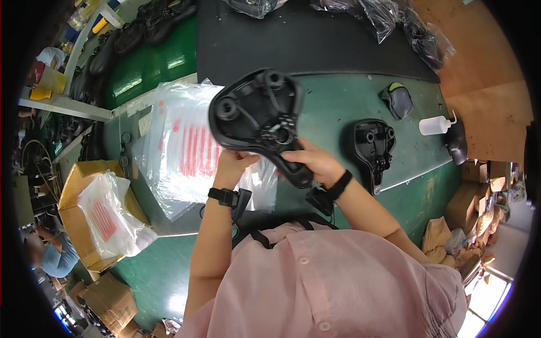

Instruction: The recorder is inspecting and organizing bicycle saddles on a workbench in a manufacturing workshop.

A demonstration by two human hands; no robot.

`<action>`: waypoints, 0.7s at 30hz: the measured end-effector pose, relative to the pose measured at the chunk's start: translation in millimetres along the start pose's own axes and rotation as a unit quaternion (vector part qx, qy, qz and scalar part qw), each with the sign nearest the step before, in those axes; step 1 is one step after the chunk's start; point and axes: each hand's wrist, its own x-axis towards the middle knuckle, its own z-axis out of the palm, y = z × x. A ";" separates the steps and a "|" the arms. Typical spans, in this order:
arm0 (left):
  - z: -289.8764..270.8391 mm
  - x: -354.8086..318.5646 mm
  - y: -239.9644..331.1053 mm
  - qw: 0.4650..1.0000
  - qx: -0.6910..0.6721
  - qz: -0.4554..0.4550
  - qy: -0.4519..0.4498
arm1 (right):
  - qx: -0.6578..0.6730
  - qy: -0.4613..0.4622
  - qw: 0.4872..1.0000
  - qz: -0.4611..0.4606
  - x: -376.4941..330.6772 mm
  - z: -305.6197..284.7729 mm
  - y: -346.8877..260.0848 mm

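Seems to be at the step of handling one saddle (253,115) with both hands, underside up; looks to call next for a firm hold on the nose and support at the wide end. Starting at the left, has an open cardboard box (75,232) with clear plastic packets (104,219) in it, then, on the green table (332,107), scissors (124,151) and a stack of clear bags (189,143) printed in red. Rests the left hand (232,169) against the saddle's near edge, fingers partly hidden there; cannot tell whether clamped or merely touching. Has the saddle raised above the table, partly over the bags, wide end away, nose toward the body. Clamps the right hand (314,162) on that nose, thumb on top. Farther right, shows a second saddle (373,149) lying underside up, a small dark grey padded item (398,102) and a white squeeze bottle (435,125). Counts two saddles underside up, one box, one pair of scissors, one padded item, one bottle; cannot count the bags or packets.
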 end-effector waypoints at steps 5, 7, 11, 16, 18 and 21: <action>-4.0 -2.8 -6.7 0.999 -0.022 -0.033 -0.023 | -0.001 0.017 1.000 -0.013 63.4 10.8 36.7; -11.2 -7.0 -14.5 0.998 -0.047 -0.035 -0.007 | -0.018 0.066 0.997 -0.018 76.0 5.0 48.3; -35.0 -15.8 -29.5 0.992 -0.111 -0.052 0.041 | 0.044 0.120 0.992 0.020 80.6 -13.1 67.4; -129.8 -35.5 -61.7 0.868 -0.467 -0.003 0.169 | -0.089 0.191 0.976 -0.056 64.2 -32.7 59.4; -154.7 -54.0 -47.6 0.853 -0.515 0.043 0.074 | -0.128 0.206 0.966 -0.089 55.9 -43.5 50.9; -151.5 -70.7 -19.9 0.953 -0.282 0.007 0.108 | -0.157 0.214 0.956 -0.121 35.2 -45.6 32.2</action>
